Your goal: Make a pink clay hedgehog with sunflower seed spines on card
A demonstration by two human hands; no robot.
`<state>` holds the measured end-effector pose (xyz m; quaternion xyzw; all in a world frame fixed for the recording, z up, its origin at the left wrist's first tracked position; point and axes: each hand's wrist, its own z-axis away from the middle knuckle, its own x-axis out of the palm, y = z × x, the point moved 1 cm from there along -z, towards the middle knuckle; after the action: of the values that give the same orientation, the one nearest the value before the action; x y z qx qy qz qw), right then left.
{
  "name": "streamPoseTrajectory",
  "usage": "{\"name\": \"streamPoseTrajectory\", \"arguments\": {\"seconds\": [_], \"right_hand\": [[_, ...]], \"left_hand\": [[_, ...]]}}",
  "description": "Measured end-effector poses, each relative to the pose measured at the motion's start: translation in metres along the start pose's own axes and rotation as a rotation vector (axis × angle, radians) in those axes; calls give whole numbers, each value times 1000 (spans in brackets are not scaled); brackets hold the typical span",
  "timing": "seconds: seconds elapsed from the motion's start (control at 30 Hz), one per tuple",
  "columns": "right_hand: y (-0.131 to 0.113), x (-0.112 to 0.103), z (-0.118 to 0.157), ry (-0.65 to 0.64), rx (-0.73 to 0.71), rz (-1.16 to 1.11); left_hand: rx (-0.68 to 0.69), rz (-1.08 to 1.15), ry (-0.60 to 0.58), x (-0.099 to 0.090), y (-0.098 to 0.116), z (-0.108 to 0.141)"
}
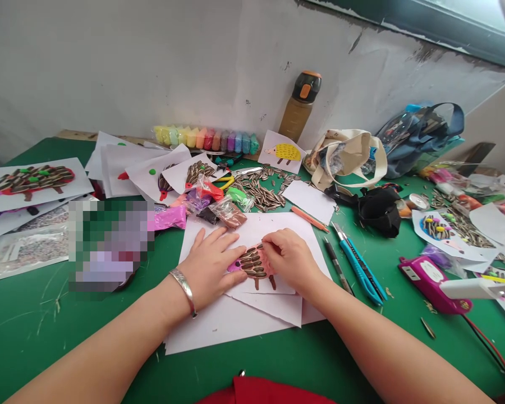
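Observation:
A hedgehog picture (255,264) lies before me on white paper, with a pink clay body, a purple face and brown legs. Striped sunflower seeds cover the left and middle of its body. My left hand (212,259), with a silver bracelet at the wrist, rests spread and flat on the paper, thumb and finger beside the hedgehog's face. My right hand (290,261) is closed in a pinch over the right side of the body; whatever sits between its fingertips is hidden. White sheets (202,331) lie underneath.
Beyond the paper are clay packets (231,213) and a seed pile (261,191). On the right lie a pen (337,264), blue scissors or cutter (359,269) and a magenta glue gun (435,283). A bottle (298,106) and tote bag (345,157) stand behind; finished pictures (33,182) lie left.

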<state>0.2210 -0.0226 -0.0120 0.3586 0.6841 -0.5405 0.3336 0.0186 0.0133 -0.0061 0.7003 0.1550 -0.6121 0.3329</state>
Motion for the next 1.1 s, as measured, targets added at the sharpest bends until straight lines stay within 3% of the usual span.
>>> {"name": "streamPoseTrajectory", "arguments": {"seconds": [0.47,0.7,0.9,1.1], "right_hand": [[-1,3,0,9,-46,-34],[9,-2,7,119,-26,-76],[9,1,7,42,-40,-51],[9,0,6,86,25,-86]], "left_hand": [[2,-11,17,2,0,0],[-8,2,9,2,-1,2],[2,6,40,4,-1,3],[-5,14,42,5,-1,2]]}}
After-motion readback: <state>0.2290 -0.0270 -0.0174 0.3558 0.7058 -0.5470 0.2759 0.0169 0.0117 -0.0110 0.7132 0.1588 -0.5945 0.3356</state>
